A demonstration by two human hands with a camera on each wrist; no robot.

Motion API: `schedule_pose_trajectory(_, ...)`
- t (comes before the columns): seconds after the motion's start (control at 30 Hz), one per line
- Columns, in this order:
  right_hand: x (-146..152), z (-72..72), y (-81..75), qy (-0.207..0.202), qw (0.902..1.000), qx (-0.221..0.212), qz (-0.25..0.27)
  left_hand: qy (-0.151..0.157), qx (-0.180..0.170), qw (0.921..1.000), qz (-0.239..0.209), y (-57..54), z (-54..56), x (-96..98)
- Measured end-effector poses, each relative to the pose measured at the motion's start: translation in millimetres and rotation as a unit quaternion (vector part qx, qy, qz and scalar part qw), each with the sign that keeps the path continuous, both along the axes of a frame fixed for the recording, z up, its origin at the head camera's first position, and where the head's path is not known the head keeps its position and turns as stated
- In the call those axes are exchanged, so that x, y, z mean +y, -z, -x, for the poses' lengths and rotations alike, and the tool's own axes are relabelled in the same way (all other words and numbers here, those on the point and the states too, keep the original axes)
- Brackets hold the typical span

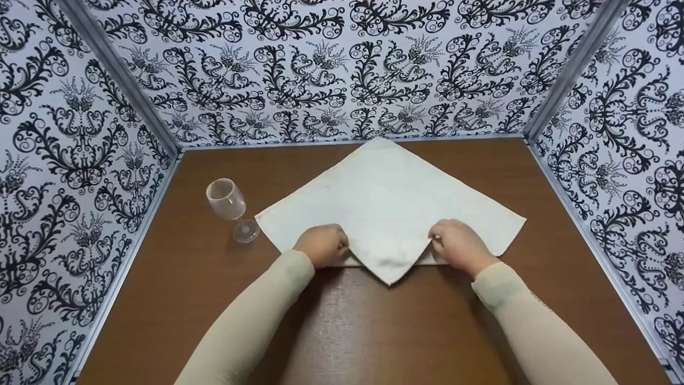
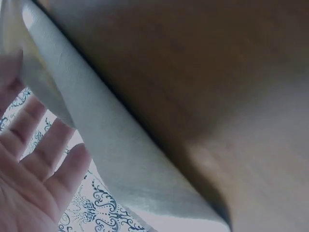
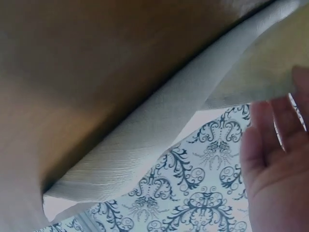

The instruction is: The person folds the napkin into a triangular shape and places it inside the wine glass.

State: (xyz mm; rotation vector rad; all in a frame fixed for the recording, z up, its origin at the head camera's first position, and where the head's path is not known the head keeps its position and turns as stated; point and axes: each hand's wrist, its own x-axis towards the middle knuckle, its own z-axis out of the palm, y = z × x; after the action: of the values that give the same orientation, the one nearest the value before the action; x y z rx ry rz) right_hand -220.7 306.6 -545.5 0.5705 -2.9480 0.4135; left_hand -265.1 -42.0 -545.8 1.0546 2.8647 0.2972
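Both forearms reach in from the near side, angled inward, sleeves (image 1: 246, 315) down to the wrists, backs of the hands uppermost. Left hand (image 1: 322, 246): thumb and fingers pinched on the edge of the cloth (image 1: 382, 198). Right hand (image 1: 460, 243): the same pinch, on the opposite slanting edge. Count: two hands, one pale cloth, one stemmed glass (image 1: 226, 199), one brown table (image 1: 363, 337). The cloth lies ahead of my hands and between them, layered at the near side; a pointed flap comes toward me between my two grips and passes the straight near edge beneath. Its left and right corners spread wider than my hands; the far corner reaches the table's far edge. Glass stands on its foot, left of and farther off than my left hand, just beside the cloth's left corner. Beyond, black-and-white patterned walls (image 1: 299, 75) left, right and far.
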Motion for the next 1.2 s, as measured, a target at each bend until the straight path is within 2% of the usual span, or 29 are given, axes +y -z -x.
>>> schedule_pose_trajectory(0.07,1,5.3,1.6,0.017,0.9998,0.005,0.009,-0.019,0.026,0.9995,-0.005,1.2,3.7,2.8)
schedule_pose_trajectory(0.13,1,9.0,3.5,0.029,0.9995,-0.01,0.01,-0.039,0.04,0.9984,-0.004,2.6,6.3,6.3)
schedule_pose_trajectory(0.2,1,11.5,7.5,0.038,0.9987,-0.033,0.005,-0.057,0.041,0.9975,0.004,4.4,6.7,10.1)
schedule_pose_trajectory(0.27,1,12.3,11.0,0.037,0.9979,-0.053,-0.004,-0.066,0.028,0.9974,0.014,7.3,6.7,13.0)
schedule_pose_trajectory(0.4,1,10.8,17.7,0.015,0.9965,-0.073,-0.037,-0.068,-0.009,0.9973,0.026,10.0,6.6,16.4)
schedule_pose_trajectory(0.5,0,8.5,21.2,-0.002,0.9953,-0.074,-0.063,-0.061,-0.016,0.9975,0.032,9.6,5.9,16.4)
schedule_pose_trajectory(0.7,-2,3.3,21.8,0.003,0.9924,-0.084,-0.09,-0.05,-0.002,0.9975,0.049,10.5,2.4,13.8)
schedule_pose_trajectory(0.93,-4,-8.3,11.1,0.0,0.9892,-0.103,-0.104,-0.033,0.023,0.9969,0.068,12.7,-0.8,13.9)
schedule_pose_trajectory(1.07,-5,-8.5,2.8,0.002,0.9893,-0.111,-0.096,-0.044,0.026,0.9964,0.067,6.7,-0.2,15.4)
schedule_pose_trajectory(1.2,-5,0.2,0.3,0.037,0.9924,-0.099,-0.063,-0.077,0.024,0.9953,0.053,0.2,4.3,17.3)
